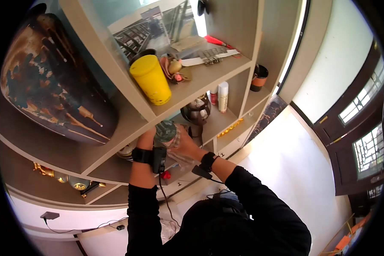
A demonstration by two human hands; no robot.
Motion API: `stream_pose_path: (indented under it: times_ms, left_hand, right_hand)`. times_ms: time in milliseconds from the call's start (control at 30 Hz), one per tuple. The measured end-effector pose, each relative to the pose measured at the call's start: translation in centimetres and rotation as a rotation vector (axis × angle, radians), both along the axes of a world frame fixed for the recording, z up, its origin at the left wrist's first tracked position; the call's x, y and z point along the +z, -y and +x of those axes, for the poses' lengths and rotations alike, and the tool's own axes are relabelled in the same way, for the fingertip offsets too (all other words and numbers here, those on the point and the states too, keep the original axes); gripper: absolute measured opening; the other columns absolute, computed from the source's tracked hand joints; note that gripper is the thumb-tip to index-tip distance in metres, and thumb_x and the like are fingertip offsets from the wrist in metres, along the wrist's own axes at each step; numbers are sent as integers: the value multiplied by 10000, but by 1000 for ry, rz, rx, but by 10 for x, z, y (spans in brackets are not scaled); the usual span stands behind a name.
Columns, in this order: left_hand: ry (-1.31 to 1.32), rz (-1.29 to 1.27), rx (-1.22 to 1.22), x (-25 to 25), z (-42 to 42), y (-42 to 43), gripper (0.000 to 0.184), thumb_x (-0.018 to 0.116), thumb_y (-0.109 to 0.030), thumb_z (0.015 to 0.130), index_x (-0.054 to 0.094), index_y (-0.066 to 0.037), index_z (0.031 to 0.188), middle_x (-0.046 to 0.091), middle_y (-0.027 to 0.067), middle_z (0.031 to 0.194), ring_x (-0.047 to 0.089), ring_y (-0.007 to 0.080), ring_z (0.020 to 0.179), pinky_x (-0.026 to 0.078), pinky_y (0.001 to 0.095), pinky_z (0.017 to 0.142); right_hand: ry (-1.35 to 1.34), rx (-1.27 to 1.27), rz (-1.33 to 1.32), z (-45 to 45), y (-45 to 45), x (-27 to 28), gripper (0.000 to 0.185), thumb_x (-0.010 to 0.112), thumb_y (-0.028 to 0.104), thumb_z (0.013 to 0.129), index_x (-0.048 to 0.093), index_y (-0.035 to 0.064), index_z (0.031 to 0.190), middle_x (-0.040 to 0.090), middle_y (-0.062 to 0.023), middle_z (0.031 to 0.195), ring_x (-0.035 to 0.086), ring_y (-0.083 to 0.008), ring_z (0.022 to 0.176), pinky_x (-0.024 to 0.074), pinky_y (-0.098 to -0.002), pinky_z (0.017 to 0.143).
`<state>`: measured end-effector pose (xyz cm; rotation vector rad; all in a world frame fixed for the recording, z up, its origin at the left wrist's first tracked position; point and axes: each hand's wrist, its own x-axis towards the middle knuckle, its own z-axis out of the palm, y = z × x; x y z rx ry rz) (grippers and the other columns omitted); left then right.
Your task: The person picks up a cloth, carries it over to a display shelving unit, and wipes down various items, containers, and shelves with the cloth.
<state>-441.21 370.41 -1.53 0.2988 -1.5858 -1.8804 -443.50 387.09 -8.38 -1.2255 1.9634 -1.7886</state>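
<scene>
Both arms reach into a lower compartment of the shelf unit. My right hand is at a green-topped container with clear plastic around its lower part; its fingers are too small and blurred to make out. The fingers of my left hand are hidden behind the wrist and the container's edge. A dark glass vessel stands just behind the container. A small red object lies below my wrists.
A yellow cup stands on the shelf above my hands. A large dark vase fills the left compartment. White spray can and black-and-orange cup stand to the right. Cables hang from the wrist devices.
</scene>
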Motion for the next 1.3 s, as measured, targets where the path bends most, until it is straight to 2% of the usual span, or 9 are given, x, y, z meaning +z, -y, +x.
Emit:
stream_pose_path:
  times_ms: [200,267,367,467,500,633,767,833,1300]
  left_hand:
    - [2,82,-233,0,6,4,183,477,-146,762,478,-20,629,437,42,558,385,143,484,356,267,560]
    - [53,37,-75,14,8,-14,197,483,-151,745,459,-31,590,422,48,526,369,147,454,348,263,534]
    - [62,-5,-87,29,9,-24,212,482,-159,748,459,-39,575,429,51,524,388,150,458,348,250,528]
    - [67,6,-15,29,9,-29,230,472,-175,766,470,-47,575,452,45,547,424,148,490,352,238,531]
    - [60,12,73,27,8,-29,241,465,-187,777,478,-52,577,469,41,563,443,144,513,355,234,531]
    - [33,-62,101,28,2,-27,239,465,-184,780,481,-48,584,475,41,571,447,143,519,359,235,533]
    - [21,-130,70,31,5,-28,237,464,-182,783,485,-43,592,482,41,579,451,142,526,362,237,534]
    - [24,-154,65,29,7,-27,236,463,-180,784,487,-41,596,486,41,583,453,141,529,364,237,534]
    - [33,-312,41,27,15,-29,230,461,-172,795,499,-26,621,509,42,610,466,136,551,375,242,539]
  right_hand:
    - [38,187,193,-10,-30,48,699,703,78,555,338,-3,1144,414,-160,1113,403,-233,1051,308,-292,885]
    - [223,271,32,-18,-24,36,590,683,108,613,385,-4,1109,490,-139,1039,441,-206,1009,330,-279,860]
    - [140,141,-215,-26,-18,45,422,629,161,710,420,-1,1039,504,-70,950,466,-122,859,376,-265,766]
    - [371,210,-449,-29,-12,83,416,588,172,755,418,1,1094,504,-60,1011,449,-126,927,359,-253,816]
    - [430,205,-445,-20,-20,108,357,524,186,804,425,-1,1091,496,-42,1007,438,-102,910,360,-236,800]
    - [725,289,-497,-13,17,99,316,465,262,836,474,-12,993,525,-39,885,455,-116,812,369,-237,733]
    - [467,247,-478,-18,37,61,286,445,219,841,471,-15,1002,543,-75,873,468,-125,792,378,-257,729]
    - [198,38,-327,-19,30,55,246,435,148,827,467,-23,1000,550,-124,885,485,-155,792,383,-280,734]
    - [153,-4,-300,-23,21,47,206,439,60,788,450,-31,973,535,-146,872,497,-222,784,384,-299,732]
